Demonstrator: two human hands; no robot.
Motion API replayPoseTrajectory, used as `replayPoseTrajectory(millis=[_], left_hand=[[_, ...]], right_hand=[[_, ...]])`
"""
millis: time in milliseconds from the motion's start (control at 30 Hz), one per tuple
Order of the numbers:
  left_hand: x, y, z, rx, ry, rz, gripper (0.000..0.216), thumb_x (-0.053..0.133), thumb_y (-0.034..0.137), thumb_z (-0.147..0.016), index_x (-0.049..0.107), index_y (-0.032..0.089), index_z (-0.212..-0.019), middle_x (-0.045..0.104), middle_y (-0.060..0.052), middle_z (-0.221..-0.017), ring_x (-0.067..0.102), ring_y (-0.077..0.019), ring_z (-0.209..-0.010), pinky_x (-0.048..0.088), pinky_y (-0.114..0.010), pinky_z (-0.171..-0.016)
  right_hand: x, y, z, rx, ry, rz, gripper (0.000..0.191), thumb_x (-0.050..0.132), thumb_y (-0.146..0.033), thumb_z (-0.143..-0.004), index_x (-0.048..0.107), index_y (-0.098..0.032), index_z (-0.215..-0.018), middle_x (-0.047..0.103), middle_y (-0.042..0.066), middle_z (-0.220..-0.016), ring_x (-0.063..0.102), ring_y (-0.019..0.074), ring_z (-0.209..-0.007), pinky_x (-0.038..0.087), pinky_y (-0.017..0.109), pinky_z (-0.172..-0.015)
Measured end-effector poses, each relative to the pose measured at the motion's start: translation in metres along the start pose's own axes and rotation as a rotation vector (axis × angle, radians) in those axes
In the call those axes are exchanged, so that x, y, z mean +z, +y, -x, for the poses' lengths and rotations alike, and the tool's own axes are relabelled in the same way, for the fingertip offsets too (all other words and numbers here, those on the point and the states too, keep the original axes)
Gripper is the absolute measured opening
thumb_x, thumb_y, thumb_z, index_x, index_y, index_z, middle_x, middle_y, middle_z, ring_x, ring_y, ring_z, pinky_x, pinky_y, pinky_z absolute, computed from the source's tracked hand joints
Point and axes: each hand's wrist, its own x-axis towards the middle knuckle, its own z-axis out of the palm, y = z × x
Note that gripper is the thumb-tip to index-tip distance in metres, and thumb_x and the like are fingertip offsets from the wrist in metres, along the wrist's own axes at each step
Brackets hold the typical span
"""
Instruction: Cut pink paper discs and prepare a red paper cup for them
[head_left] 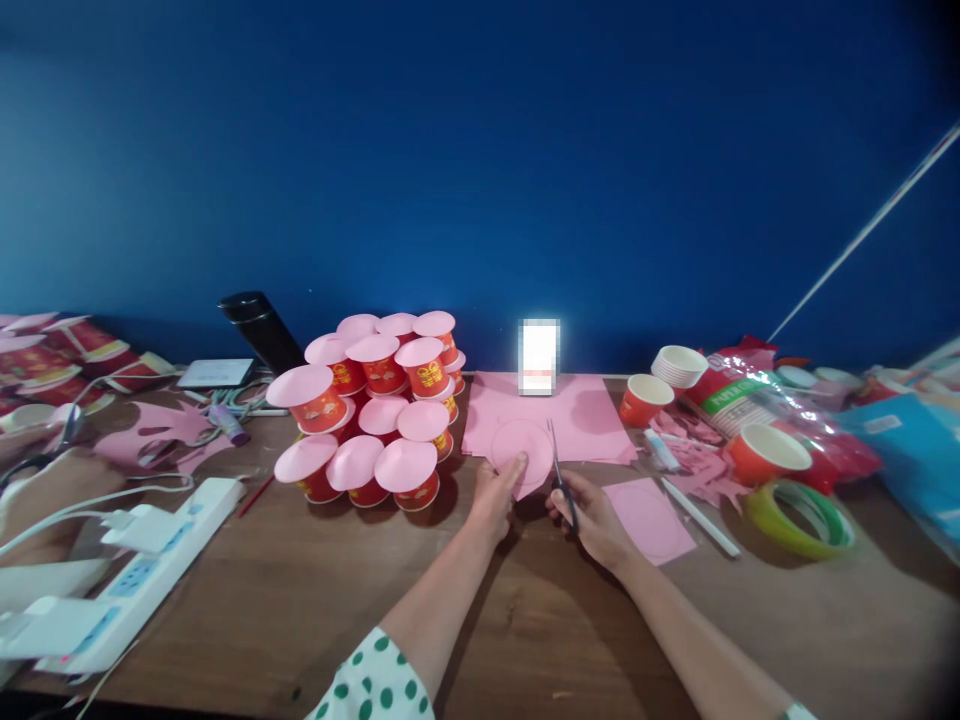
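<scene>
My left hand pinches the lower edge of a piece of pink paper that has a circle drawn on it. In my right hand is a pair of scissors, blades pointing away from me beside the right edge of that paper. Whether the blades touch the paper I cannot tell. Behind both hands lies a stack of pink sheets. A pink square with a faint drawn circle rests right of my right hand. To the left stand stacked red paper cups topped with pink paper discs.
A phone stands upright at the back. On the right are a red cup, stacked cups, paper scraps, a white pen and a tape roll. Leftward lie a power strip, black bottle and another person's hand.
</scene>
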Motion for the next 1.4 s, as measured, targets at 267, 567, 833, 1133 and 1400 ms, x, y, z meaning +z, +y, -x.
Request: replayPoseTrajectory(millis=[267,567,833,1133,1400], left_hand=[[0.0004,0.0006,0.0005,-0.016,0.014,-0.011,0.043,0.077,0.037,-0.058,0.062,0.010,-0.089,0.070,-0.012,-0.082,0.065,-0.0186,-0.069,0.050,-0.029,-0.065],[0.0011,0.0018,0.0017,-0.030,-0.002,0.018,0.045,0.079,0.038,-0.056,0.063,0.010,-0.088,0.070,-0.011,-0.080,0.066,-0.0195,-0.070,0.051,-0.031,-0.066],[0.0010,0.0017,0.0021,-0.026,-0.012,0.033,0.042,0.078,0.035,-0.058,0.063,0.010,-0.088,0.070,-0.011,-0.080,0.066,-0.0195,-0.069,0.051,-0.031,-0.066],[0.0037,0.0066,0.0051,-0.039,0.003,0.033,0.043,0.079,0.035,-0.055,0.064,0.010,-0.087,0.071,-0.011,-0.080,0.067,-0.0209,-0.071,0.051,-0.031,-0.067],[0.0029,0.0046,0.0041,-0.008,-0.018,0.031,0.043,0.078,0.036,-0.056,0.065,0.009,-0.087,0.071,-0.013,-0.083,0.067,-0.0213,-0.073,0.051,-0.031,-0.068]], right_hand=[[-0.0008,0.0019,-0.0009,0.000,0.003,0.005,0.044,0.060,-0.046,-0.079,0.057,-0.019,-0.113,0.059,0.002,-0.073,0.054,0.0121,-0.060,0.041,0.021,-0.046],[0.0001,-0.0013,-0.0004,0.004,0.008,0.021,0.045,0.059,-0.047,-0.079,0.057,-0.018,-0.114,0.060,0.003,-0.073,0.054,0.0119,-0.058,0.040,0.019,-0.042],[0.0001,-0.0010,-0.0005,0.004,0.026,0.026,0.045,0.060,-0.048,-0.077,0.058,-0.019,-0.112,0.061,0.002,-0.071,0.055,0.0127,-0.058,0.041,0.021,-0.043],[0.0007,-0.0046,0.0002,0.027,0.029,0.026,0.045,0.061,-0.049,-0.077,0.059,-0.018,-0.110,0.059,0.002,-0.070,0.052,0.0112,-0.055,0.038,0.019,-0.041],[0.0012,-0.0058,0.0004,0.025,0.031,0.034,0.046,0.060,-0.050,-0.076,0.059,-0.017,-0.107,0.057,0.001,-0.068,0.051,0.0111,-0.054,0.038,0.018,-0.040]])
